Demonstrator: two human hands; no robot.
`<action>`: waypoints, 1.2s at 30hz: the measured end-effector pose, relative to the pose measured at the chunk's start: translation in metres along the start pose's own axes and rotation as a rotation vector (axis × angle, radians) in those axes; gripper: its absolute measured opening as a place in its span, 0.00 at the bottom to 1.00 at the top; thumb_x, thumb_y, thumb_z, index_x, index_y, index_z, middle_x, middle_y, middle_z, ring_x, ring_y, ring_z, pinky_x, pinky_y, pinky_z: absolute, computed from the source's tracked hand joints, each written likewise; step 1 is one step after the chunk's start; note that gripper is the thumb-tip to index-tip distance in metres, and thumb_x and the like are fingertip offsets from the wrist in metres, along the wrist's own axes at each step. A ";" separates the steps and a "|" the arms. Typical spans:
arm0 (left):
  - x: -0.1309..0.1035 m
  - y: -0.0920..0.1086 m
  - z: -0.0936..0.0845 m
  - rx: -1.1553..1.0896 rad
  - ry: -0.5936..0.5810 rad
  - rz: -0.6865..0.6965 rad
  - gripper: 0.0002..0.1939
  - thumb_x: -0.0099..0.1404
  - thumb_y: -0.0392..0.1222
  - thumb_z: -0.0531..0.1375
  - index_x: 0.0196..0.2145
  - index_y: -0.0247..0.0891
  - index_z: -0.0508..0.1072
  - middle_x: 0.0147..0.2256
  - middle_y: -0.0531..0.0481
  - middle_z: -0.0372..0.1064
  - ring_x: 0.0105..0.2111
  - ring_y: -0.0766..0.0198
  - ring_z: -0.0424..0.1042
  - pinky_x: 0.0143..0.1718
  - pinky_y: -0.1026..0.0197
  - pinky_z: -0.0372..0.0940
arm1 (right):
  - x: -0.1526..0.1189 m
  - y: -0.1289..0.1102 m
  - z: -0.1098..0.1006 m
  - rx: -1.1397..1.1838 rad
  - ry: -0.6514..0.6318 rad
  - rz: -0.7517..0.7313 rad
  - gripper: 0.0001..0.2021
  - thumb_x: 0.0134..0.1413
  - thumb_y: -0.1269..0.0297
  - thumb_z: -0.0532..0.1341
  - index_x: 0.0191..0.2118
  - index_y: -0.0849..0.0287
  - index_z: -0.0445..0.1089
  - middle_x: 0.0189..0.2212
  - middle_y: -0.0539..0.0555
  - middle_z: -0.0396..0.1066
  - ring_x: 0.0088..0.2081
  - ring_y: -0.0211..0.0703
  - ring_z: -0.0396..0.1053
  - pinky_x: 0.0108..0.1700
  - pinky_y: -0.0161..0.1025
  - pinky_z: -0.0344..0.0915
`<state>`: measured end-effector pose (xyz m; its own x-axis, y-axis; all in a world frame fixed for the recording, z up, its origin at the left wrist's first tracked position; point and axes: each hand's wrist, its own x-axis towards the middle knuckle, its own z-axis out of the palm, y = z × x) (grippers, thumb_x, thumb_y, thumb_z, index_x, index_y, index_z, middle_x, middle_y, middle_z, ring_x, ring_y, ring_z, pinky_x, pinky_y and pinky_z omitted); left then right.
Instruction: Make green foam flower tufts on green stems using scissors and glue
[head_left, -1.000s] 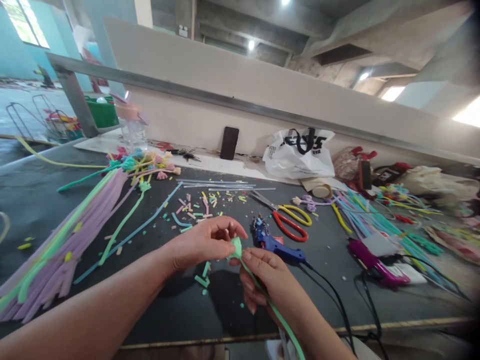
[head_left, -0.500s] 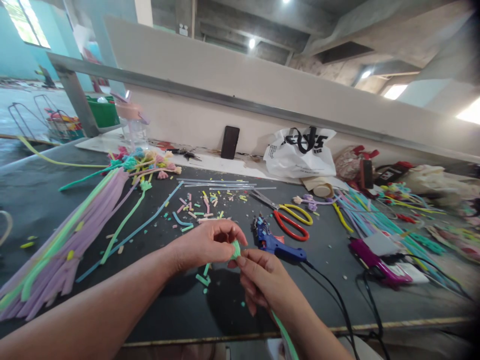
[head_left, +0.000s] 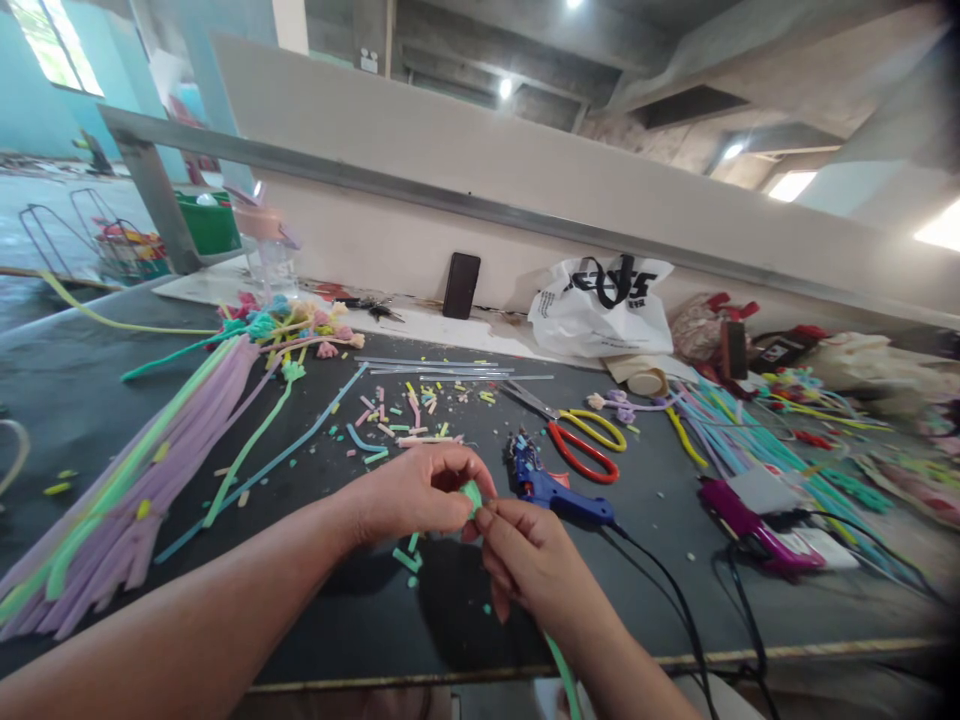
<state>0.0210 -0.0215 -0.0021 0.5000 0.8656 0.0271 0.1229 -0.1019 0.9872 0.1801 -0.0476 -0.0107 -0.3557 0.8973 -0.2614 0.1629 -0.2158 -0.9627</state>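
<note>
Between my fingertips is a light green pipe cleaner (head_left: 471, 494), its upper end bunched into a small knot; the long tail hangs below my right hand over the table edge. My left hand (head_left: 424, 490) pinches the bunched end from the left. From below right, my right hand (head_left: 529, 550) grips the stem just under it, thumb and forefinger together. Small green cut pieces (head_left: 407, 560) lie under my hands. Just right of them rests a blue glue gun (head_left: 562, 497), with red-and-yellow-handled scissors (head_left: 581, 450) behind it.
Purple and green pipe cleaners (head_left: 157, 470) lie at left, finished flower-like pieces (head_left: 292, 325) beyond them. Clear glue sticks (head_left: 457, 370) and cut scraps are in the middle. A phone (head_left: 460, 285), a white bag (head_left: 604, 305), a magenta glue gun (head_left: 757, 530) and its black cables stand or lie around.
My fingers have shifted very slightly around the green knot, and the hanging tail has swung a little to the left. Everything else on the table stays put.
</note>
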 end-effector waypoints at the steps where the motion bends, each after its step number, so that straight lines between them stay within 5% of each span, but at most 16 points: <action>1: 0.000 -0.001 0.000 0.014 0.009 0.005 0.13 0.45 0.29 0.53 0.31 0.35 0.70 0.21 0.57 0.59 0.21 0.70 0.58 0.19 0.69 0.50 | 0.000 0.000 0.000 -0.017 0.011 -0.003 0.16 0.46 0.51 0.57 0.24 0.61 0.65 0.08 0.38 0.50 0.09 0.27 0.49 0.10 0.26 0.55; 14: 0.000 -0.002 0.005 0.164 0.062 0.025 0.12 0.46 0.30 0.52 0.30 0.36 0.69 0.21 0.58 0.58 0.21 0.71 0.56 0.19 0.69 0.50 | 0.004 0.006 0.002 -0.212 0.126 -0.052 0.15 0.48 0.56 0.53 0.18 0.58 0.60 0.09 0.41 0.51 0.09 0.31 0.53 0.11 0.28 0.51; 19: 0.002 -0.007 0.004 0.146 0.082 0.021 0.09 0.48 0.32 0.54 0.29 0.37 0.69 0.21 0.58 0.57 0.21 0.71 0.56 0.20 0.69 0.51 | 0.003 0.004 -0.004 -0.101 -0.019 -0.022 0.26 0.51 0.42 0.50 0.17 0.60 0.62 0.10 0.46 0.59 0.10 0.31 0.58 0.14 0.29 0.56; 22: 0.003 -0.010 0.002 0.040 0.081 -0.030 0.10 0.49 0.32 0.53 0.31 0.37 0.68 0.20 0.59 0.58 0.19 0.71 0.57 0.19 0.68 0.53 | 0.005 0.007 -0.007 0.009 0.004 -0.047 0.30 0.51 0.38 0.46 0.22 0.62 0.66 0.14 0.49 0.64 0.13 0.33 0.61 0.19 0.32 0.61; 28: 0.002 -0.010 -0.001 -0.162 0.101 -0.041 0.12 0.47 0.30 0.52 0.31 0.37 0.68 0.19 0.58 0.59 0.18 0.71 0.58 0.21 0.67 0.54 | 0.008 0.008 -0.004 0.068 0.230 -0.078 0.14 0.47 0.51 0.58 0.27 0.59 0.66 0.16 0.46 0.64 0.16 0.35 0.63 0.22 0.36 0.66; 36: 0.001 0.000 0.000 -0.214 0.066 -0.072 0.09 0.48 0.31 0.52 0.28 0.36 0.69 0.21 0.56 0.64 0.19 0.70 0.61 0.22 0.67 0.56 | 0.005 0.003 0.001 0.242 0.088 -0.020 0.19 0.38 0.52 0.67 0.32 0.62 0.67 0.23 0.47 0.68 0.19 0.32 0.64 0.24 0.35 0.69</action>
<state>0.0216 -0.0210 -0.0016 0.4387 0.8977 -0.0410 -0.0320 0.0613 0.9976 0.1783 -0.0442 -0.0149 -0.2736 0.9300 -0.2456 -0.0724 -0.2745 -0.9589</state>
